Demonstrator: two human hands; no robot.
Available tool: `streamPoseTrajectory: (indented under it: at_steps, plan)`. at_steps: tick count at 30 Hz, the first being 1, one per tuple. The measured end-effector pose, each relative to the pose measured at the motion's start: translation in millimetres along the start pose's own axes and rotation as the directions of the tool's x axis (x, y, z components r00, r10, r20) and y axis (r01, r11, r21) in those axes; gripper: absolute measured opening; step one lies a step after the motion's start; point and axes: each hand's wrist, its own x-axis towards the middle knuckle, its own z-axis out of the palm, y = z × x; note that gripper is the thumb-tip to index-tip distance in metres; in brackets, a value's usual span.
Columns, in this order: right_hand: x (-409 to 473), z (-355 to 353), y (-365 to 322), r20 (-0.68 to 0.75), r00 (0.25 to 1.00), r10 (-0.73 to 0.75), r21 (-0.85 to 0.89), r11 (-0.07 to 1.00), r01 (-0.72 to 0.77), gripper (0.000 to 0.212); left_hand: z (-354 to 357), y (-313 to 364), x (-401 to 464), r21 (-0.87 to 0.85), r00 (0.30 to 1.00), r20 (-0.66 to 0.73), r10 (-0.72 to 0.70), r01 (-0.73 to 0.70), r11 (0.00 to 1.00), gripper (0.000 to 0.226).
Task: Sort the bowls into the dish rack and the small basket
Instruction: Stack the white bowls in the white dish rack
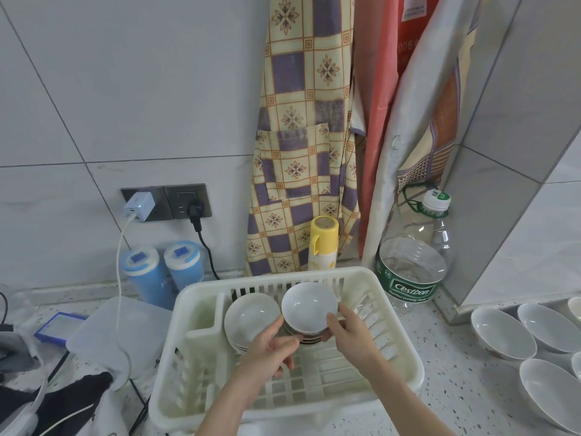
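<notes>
One dish rack (390,313) sits lower centre; five loose bowls (503,333) lie lower right; two blue canisters (147,278) stand at left.

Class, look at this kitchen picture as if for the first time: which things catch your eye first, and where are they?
First, the two hands, left hand and right hand, holding a white bowl on top of a stack inside the cream dish rack at centre bottom. Next, the checked apron hanging on the wall behind it. Then the loose bowls on the counter at the right.
</notes>
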Motion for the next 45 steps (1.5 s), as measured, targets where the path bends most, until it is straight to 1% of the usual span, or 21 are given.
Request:
streamPoseTrajectory:
  at_steps: [6,13,16,21,27,36,45]
  plan:
    - [0,-1,0,-0.005,1.0,-0.018,0.002,1.0,0.018,0.028,0,0,0,0.023,1.0,0.008,-0.015,0.014,1.0,0.075]
    - [1,0,3,-0.01,1.0,-0.011,-0.036,0.999,0.011,0.031,0,1,2,0.045,1.0,-0.02,0.004,-0.003,0.999,0.063]
    - [1,1,3,-0.015,1.0,-0.005,-0.055,0.998,0.004,0.033,0,1,1,0.055,1.0,-0.019,-0.008,0.009,0.998,0.064]
    - [1,1,3,-0.028,0.999,0.016,-0.042,0.999,-0.017,0.043,-1,0,2,0.067,0.998,-0.035,-0.047,0.049,0.997,0.068]
    - [2,2,6,-0.032,0.999,0.008,-0.073,0.997,-0.01,0.042,-2,-1,-1,0.096,0.997,-0.02,-0.072,0.074,0.993,0.072]
    - [6,3,12,-0.04,0.999,-0.006,-0.088,0.996,0.002,0.04,0,4,-4,0.116,0.997,0.046,-0.069,0.064,0.991,0.075]
    - [7,4,15,-0.041,0.999,0.001,-0.096,0.995,-0.005,0.04,-1,2,-1,0.106,0.997,0.043,-0.068,0.063,0.992,0.073]
